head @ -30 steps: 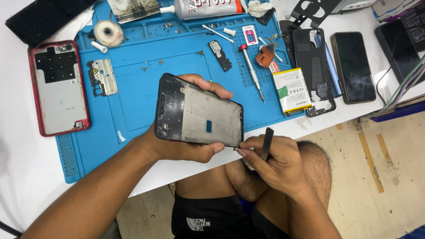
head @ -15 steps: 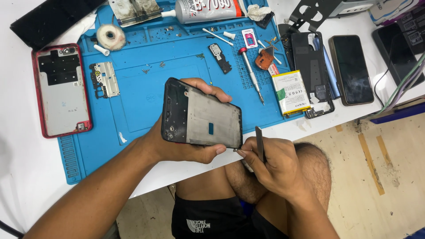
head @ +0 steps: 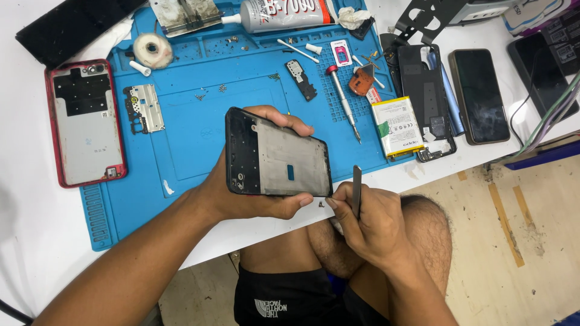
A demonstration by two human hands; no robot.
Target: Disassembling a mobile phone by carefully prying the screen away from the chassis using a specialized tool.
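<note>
Left hand (head: 241, 196) is clamped on the phone frame (head: 278, 160): thumb along its near long edge, fingers curled over the far edge, inner metal face up, held just above the near edge of the blue mat (head: 199, 130). Right hand (head: 368, 223) is closed around a thin dark tool (head: 356, 190), pinched upright between thumb and fingers, its top poking up just beside the frame's lower right corner; we can't tell whether the tool touches the frame. The two hands sit close together but grip separate things. Both are out past the white table (head: 24, 241) edge, over our knees. On the mat, left of the frame, lies a small metal shield plate (head: 144, 107); past it, off the mat, a red-rimmed phone back housing (head: 84, 124) lies inner face up. Far side of the mat: a roll of tape (head: 152, 50), a glue tube (head: 284, 12), a small dark board part (head: 300, 78), a red-capped screwdriver (head: 343, 102) lying along the mat. A battery (head: 397, 127) sits at the mat's right edge, touching a black phone rear shell (head: 426, 99). Further right, a dark phone (head: 480, 95) lies screen up on the table, well apart from the hands. A flat black panel (head: 72, 24) rests at the top left corner.
</note>
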